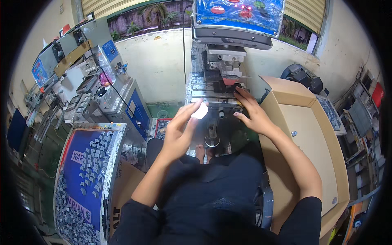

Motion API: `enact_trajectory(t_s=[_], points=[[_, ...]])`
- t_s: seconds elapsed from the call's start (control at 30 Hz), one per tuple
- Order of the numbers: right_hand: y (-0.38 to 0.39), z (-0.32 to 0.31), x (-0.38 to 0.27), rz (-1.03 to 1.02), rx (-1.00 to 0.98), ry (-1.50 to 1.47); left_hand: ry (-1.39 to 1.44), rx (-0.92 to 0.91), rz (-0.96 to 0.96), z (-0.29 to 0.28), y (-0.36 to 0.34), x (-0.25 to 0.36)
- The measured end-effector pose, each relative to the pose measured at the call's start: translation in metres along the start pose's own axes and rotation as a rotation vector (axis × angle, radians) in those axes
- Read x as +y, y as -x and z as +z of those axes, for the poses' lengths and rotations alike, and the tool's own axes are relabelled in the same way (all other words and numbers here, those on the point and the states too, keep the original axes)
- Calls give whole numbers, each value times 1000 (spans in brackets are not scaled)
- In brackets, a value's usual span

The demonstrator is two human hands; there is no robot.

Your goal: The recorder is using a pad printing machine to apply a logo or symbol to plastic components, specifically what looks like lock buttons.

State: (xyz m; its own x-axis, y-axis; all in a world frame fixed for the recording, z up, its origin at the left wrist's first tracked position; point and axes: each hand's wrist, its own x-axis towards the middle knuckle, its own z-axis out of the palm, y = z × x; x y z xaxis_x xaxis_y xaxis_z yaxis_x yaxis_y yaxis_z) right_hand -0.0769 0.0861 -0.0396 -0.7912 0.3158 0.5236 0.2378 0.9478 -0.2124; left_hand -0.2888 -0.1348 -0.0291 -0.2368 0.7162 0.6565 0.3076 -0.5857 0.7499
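Note:
My left hand (179,130) pinches a small, glaring white piece (200,110) between thumb and fingers. Glare washes out the surface of that piece, so its details are lost. In front of me stands a pad printing machine with a reddish pad (230,81) above its fixture. My right hand (254,112) reaches to the right side of the fixture, fingers stretched out and thumb apart. Its fingertips rest at a dark block (232,88) under the pad. Whether a part sits in that block I cannot make out.
At my left, a blue board (75,141) carries rows of small grey pieces and a heap of them. A red tray (162,127) with small pieces lies beyond it. To my right stands an open cardboard box (314,143). Another machine (110,92) is at the far left.

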Motion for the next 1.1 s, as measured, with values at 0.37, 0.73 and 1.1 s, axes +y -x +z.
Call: enact_trajectory(t_s=[0.37, 0.73, 1.1], points=[[-2, 0, -8, 14, -26, -10, -177, -120, 415, -41, 25, 68], [-2, 2, -11, 41, -36, 24, -152, -163, 355, -44, 33, 79], [-3, 3, -14, 29, -14, 16, -89, -150, 359, -43, 36, 86]])
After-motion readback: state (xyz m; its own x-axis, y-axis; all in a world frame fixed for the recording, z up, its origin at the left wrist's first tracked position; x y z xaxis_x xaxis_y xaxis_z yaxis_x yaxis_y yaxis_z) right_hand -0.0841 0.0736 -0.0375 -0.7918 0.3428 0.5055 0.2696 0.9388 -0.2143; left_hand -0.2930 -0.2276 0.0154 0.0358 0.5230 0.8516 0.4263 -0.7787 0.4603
